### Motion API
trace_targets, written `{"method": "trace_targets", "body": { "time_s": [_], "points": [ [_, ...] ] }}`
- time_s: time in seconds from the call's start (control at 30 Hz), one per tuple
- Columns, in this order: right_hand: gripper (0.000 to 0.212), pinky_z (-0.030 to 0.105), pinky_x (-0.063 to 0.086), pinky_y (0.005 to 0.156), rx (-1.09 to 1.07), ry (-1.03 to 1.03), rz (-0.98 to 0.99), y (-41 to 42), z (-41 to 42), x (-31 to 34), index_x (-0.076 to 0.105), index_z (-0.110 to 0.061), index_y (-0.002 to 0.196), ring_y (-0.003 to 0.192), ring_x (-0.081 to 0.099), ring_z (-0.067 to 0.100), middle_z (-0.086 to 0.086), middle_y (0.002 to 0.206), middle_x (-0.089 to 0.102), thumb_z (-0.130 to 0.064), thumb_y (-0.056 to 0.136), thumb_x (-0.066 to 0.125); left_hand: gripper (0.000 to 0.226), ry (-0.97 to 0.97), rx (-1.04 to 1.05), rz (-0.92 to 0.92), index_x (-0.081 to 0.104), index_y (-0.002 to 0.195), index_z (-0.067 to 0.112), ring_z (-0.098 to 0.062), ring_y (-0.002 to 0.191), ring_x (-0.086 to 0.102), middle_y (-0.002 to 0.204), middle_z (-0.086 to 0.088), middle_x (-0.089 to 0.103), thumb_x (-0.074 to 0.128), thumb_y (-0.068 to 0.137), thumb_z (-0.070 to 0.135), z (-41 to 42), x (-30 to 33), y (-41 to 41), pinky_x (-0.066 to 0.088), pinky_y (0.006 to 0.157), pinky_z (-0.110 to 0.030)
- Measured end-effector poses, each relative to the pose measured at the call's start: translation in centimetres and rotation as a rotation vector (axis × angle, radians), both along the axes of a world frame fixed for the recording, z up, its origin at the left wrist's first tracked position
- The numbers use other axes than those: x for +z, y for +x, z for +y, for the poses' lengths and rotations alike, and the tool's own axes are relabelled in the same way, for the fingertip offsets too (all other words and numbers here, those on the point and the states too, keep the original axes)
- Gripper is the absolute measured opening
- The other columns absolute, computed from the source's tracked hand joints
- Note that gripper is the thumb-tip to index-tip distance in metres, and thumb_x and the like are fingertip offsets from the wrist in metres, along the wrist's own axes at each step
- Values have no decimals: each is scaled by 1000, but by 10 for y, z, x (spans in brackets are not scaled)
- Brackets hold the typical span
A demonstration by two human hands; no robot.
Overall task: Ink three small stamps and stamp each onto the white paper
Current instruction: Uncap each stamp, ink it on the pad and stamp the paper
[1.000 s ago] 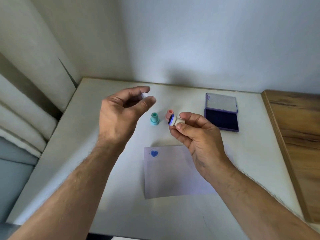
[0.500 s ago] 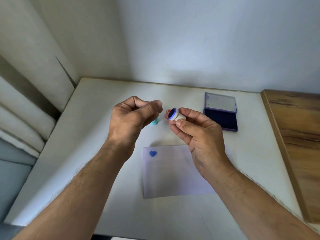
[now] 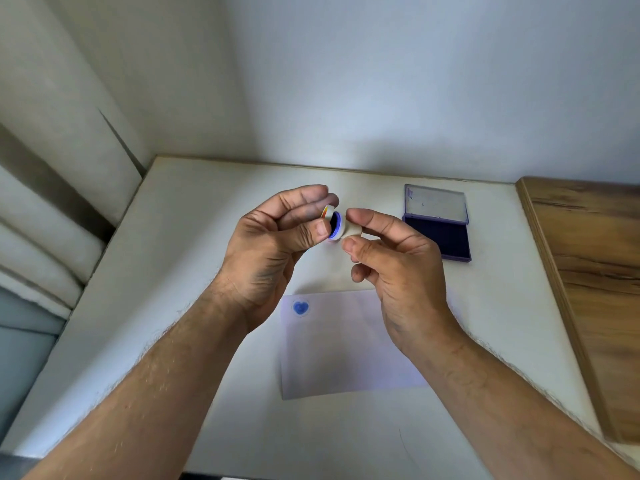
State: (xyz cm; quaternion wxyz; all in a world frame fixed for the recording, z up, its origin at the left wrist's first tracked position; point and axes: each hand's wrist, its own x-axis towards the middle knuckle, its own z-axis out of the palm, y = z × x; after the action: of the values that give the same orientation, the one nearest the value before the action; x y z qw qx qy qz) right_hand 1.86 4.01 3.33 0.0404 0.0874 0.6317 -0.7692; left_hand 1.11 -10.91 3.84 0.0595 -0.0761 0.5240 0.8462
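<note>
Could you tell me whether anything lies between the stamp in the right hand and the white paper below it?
Nothing rests on the white paper except one blue heart print. The right hand holds the stamp above the table; the left hand pinches a small cap against its inked face.

The stamp (image 3: 348,231) is looking like smooth white plastic, the ink pad's (image 3: 437,223) lid showing glossy clear plastic. The paper (image 3: 343,344) is lying matt; the side panel (image 3: 588,271) is showing grained wood.
</note>
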Motion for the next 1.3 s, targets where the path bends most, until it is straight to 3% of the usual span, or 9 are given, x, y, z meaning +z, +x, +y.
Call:
{"method": "trace_targets", "body": {
  "time_s": [0.27,0.4,0.47,0.63,0.9,1.1,1.3],
  "points": [
    [28,27,48,60,-4,161,91,-1,4,-2,77,-31,87,54,51,15,-6,59,66,-5,77,75,36,-104,-41,-6,77,96,15,-18,88,76,94,-6,79,74,63,-1,-7,0,-2,57,87,-31],
    [26,38,56,61,-22,390,255,0,5,0,75,-32,91,62,56,15,-12,72,68,-9,78,77,34,-236,-11,61,81,88,21,-21,84,76,89,-5,80,79,58,5,-8,1,-1,58,83,-32],
    [26,37,58,62,-32,434,330,2,5,-1,74,-26,95,66,60,12,-17,77,67,-6,79,76,34,-271,-2,77,81,87,21,-21,84,76,88,-5,80,81,57,6,-7,2,-1,58,80,-30],
    [26,19,55,77,-44,560,541,2,11,-5,74,-13,103,86,71,7,-4,96,73,-1,80,76,33,-315,-28,66,77,92,14,-20,80,77,83,-3,80,77,61,3,-6,2,0,59,72,-25],
    [22,22,58,78,-23,762,838,-2,19,-9,76,-4,100,88,72,11,5,96,76,-3,79,80,26,-315,-80,74,81,82,17,-19,83,77,84,-3,80,77,62,1,-14,4,1,59,72,-25],
    [24,17,55,77,42,664,698,1,18,-8,76,-5,99,86,72,5,2,94,76,-5,75,81,21,-330,-112,73,79,82,12,-22,93,76,86,-2,80,78,62,2,-18,2,1,60,71,-27],
    [24,24,60,72,156,195,169,-4,19,-3,76,-8,96,81,76,15,1,91,78,4,75,76,20,-378,-115,85,79,72,15,-8,77,76,80,5,80,78,57,2,-15,3,1,59,66,-21]
  ]
}}
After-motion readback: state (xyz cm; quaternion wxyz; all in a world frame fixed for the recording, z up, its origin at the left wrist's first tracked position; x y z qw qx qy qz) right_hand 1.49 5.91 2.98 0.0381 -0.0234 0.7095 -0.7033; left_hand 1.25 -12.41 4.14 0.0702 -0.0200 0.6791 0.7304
